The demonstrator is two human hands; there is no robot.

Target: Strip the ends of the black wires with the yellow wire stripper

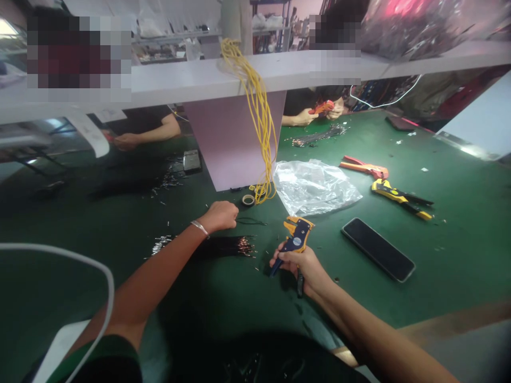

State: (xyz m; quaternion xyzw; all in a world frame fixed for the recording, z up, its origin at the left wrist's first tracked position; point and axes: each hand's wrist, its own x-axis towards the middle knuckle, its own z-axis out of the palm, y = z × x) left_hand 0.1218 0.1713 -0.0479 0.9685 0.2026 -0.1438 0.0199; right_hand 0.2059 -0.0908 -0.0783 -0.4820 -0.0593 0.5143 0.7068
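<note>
My left hand (222, 215) is closed, with a thin black wire (252, 221) running out to the right from its fingers. Below that hand lies a bundle of cut black wires (223, 246) with bare copper ends at the right and shiny tips at the left. My forearm crosses over part of the bundle. In my right hand (297, 260) is a blue and yellow wire stripper (296, 236), its jaws pointing up and away from me. The fingers wrap round its handles. Between the jaws I see no wire.
Past my hands lie a clear plastic bag (317, 186), a tape roll (248, 200), orange-handled pliers (365, 167), a yellow-black tool (401, 199) and a phone (378, 249). Yellow wires (259, 117) hang from the shelf (167, 82). Two co-workers sit opposite; one holds a red tool (322, 108).
</note>
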